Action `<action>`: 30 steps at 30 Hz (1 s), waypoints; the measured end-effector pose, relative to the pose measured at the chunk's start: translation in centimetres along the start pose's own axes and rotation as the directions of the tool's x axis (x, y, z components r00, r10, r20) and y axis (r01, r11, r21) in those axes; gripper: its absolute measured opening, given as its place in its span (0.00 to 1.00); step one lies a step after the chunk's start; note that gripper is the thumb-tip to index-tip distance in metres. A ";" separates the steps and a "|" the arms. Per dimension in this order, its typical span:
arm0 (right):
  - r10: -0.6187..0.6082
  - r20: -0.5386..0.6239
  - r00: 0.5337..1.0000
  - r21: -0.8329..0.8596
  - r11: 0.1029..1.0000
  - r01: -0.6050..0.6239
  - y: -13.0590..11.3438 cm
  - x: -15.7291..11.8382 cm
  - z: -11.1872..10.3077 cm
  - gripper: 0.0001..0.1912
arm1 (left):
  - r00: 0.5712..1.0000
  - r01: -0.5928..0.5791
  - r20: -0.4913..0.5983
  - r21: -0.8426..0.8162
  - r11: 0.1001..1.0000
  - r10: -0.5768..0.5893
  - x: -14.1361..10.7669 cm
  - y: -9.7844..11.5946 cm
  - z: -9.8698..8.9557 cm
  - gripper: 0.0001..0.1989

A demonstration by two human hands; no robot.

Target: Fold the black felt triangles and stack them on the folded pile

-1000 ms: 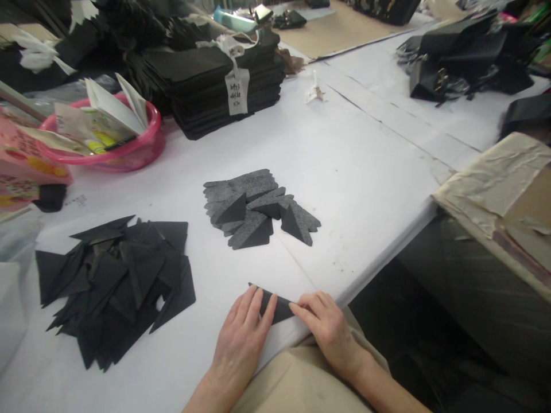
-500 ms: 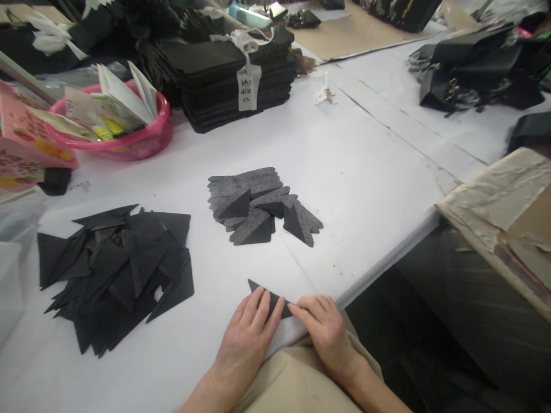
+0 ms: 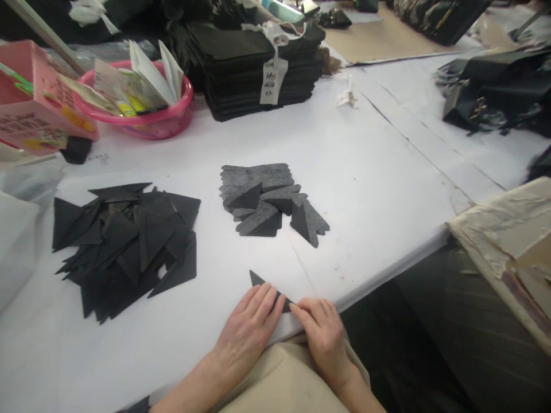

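Note:
A dark triangular fabric-like piece (image 3: 255, 277) lies at the table's near edge, its pointed end showing past my left hand (image 3: 252, 318). That hand rests on it with the fingers stretched out and flat. At the piece's right corner, my right hand (image 3: 322, 330) has thumb and fingertips pinched together. Farther up the table, several overlapping grey-speckled pieces (image 3: 258, 172) are laid out, some showing black folded faces. On the left is a loose heap of black triangular pieces (image 3: 124, 246).
A pink basket (image 3: 161, 131) with papers and pens stands at the back left, beside a pink box (image 3: 38, 103). A tied stack of black material (image 3: 258, 71) carries a handwritten tag. Black items (image 3: 486, 94) lie far right. A worn cardboard edge (image 3: 508, 229) borders the table (image 3: 387, 172).
The whole view has shifted, with the far items now further right. Both hands stay at the same piece; my left fingers have moved slightly and cover more of it.

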State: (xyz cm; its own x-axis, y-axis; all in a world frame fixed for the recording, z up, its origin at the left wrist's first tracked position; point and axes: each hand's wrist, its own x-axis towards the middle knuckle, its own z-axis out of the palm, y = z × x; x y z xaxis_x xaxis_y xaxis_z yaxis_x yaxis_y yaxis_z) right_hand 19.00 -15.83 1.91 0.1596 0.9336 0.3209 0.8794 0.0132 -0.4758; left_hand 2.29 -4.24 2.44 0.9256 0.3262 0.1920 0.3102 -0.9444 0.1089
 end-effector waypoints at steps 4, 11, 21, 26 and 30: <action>0.030 -0.018 0.999 0.015 0.999 -0.030 0.1 -0.2 0.1 0.10 | 0.999 -0.022 -0.031 -0.044 0.999 0.021 0.1 0.2 0.3 0.21; 0.052 0.007 0.999 0.017 0.998 -0.052 0.3 -0.5 0.0 0.09 | 0.999 -0.001 -0.036 -0.098 0.995 -0.003 0.2 0.2 0.5 0.19; -0.013 0.006 1.000 -0.041 0.999 0.014 0.6 -0.6 -0.1 0.10 | 0.999 0.008 -0.038 -0.062 0.998 -0.010 0.0 0.9 0.9 0.16; 0.045 -0.018 0.999 -0.017 0.999 -0.045 0.7 -1.0 0.0 0.09 | 1.000 -0.008 -0.013 -0.031 0.999 0.007 -0.1 1.1 0.9 0.18; 0.053 -0.019 0.998 -0.023 0.998 -0.054 0.6 -1.0 0.0 0.08 | 0.999 -0.031 -0.023 -0.077 0.997 0.030 0.1 0.9 0.9 0.17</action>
State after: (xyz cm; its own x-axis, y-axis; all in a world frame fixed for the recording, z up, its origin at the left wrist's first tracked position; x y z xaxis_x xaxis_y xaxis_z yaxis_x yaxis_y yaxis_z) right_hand 19.39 -16.79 1.26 0.2146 0.9260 0.3106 0.8798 -0.0451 -0.4733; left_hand 2.89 -5.09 1.65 0.9293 0.2988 0.2173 0.2634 -0.9482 0.1775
